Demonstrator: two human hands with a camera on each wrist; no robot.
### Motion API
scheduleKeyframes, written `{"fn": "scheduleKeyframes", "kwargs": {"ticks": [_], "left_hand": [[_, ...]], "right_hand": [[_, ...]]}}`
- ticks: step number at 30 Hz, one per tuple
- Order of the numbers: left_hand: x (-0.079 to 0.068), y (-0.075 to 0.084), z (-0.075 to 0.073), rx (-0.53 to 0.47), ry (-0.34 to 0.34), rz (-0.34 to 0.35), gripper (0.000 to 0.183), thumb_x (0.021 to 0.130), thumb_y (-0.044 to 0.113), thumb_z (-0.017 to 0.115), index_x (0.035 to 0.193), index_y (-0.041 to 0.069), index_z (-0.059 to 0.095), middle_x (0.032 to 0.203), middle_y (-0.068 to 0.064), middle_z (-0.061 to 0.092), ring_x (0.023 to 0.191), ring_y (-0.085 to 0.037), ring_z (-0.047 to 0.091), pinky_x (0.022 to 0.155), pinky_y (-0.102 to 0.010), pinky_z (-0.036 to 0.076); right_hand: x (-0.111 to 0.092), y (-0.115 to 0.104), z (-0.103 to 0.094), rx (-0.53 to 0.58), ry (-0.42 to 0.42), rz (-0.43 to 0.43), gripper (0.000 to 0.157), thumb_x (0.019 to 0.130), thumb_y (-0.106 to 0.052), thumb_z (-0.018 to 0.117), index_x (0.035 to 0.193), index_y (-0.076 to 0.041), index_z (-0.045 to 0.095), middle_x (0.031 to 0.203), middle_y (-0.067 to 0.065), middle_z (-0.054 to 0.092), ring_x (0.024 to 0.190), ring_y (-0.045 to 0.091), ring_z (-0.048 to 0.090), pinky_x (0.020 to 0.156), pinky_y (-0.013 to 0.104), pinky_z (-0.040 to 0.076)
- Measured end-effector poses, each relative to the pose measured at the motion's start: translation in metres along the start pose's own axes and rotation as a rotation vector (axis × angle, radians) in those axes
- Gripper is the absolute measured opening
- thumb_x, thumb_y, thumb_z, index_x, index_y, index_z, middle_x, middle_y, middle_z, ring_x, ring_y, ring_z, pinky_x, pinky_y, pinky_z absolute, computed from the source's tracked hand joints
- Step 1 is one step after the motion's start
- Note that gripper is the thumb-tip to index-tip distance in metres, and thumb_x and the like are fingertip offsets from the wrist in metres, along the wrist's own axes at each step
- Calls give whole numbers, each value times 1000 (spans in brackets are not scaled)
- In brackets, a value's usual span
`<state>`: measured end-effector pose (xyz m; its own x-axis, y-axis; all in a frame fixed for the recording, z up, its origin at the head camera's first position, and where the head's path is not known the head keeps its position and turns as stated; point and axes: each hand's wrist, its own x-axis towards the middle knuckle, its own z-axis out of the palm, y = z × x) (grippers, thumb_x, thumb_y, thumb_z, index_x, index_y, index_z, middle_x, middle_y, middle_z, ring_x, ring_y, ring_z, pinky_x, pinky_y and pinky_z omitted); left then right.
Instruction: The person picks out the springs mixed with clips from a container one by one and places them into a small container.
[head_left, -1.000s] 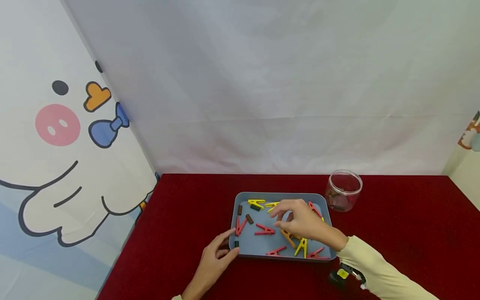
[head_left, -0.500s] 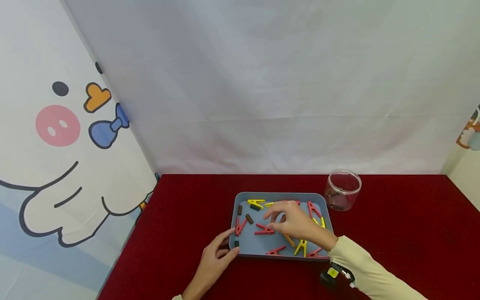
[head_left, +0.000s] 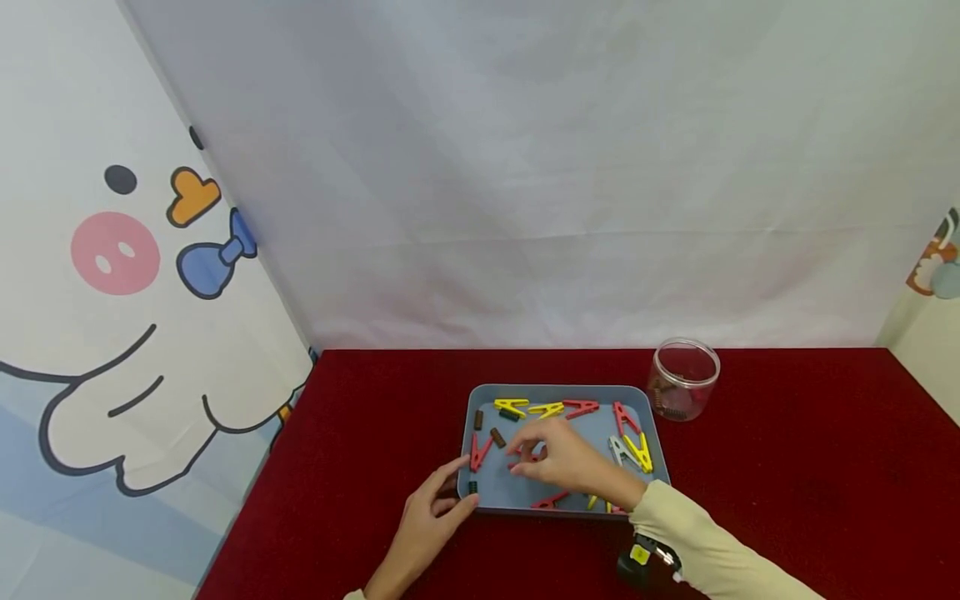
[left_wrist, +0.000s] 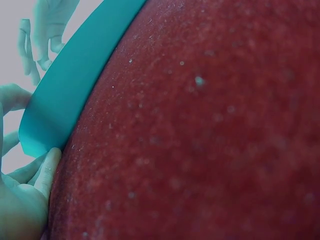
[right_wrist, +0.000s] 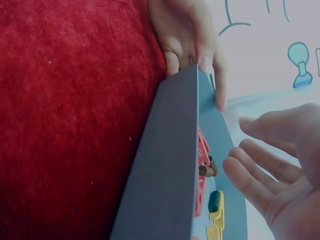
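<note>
My left hand grips the near-left corner of the shallow blue-grey tray, thumb on the front wall and fingers at the left rim. Over the middle of the tray hovers my right hand, fingers loosely bent; in the right wrist view its thumb and fingertips are apart with nothing between them. A red plastic clothespin lies partly hidden beneath it. To its left are a brown coil spring, another brown spring and a red clothespin. A dark green spring sits by the left fingers.
Along the tray's back lie yellow clothespins, a green spring and a red clothespin. A grey clothespin and a yellow one lie at the right. Behind the tray's right corner stands a clear jar with springs inside.
My right hand has moved left across the tray, uncovering the grey and yellow clothespins on the right and the red one at the back. The left hand stays on the corner.
</note>
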<state>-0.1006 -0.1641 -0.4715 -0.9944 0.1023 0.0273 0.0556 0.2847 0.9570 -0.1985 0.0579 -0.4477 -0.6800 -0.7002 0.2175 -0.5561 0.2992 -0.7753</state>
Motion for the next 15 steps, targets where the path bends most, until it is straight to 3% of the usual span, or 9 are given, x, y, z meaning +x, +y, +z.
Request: {"fn": "scheduleKeyframes", "kwargs": {"ticks": [15], "left_hand": [[0,-3,-1,1,-2,35,52,92,16,64,139,5,45,131,-21,50,115,-36,52,82,-28,50]], "right_hand": [[7,4,22,24,-25,-21,18,76,-3,78,93,-2,72,81,9,67,66,6,60,60,22,49]]}}
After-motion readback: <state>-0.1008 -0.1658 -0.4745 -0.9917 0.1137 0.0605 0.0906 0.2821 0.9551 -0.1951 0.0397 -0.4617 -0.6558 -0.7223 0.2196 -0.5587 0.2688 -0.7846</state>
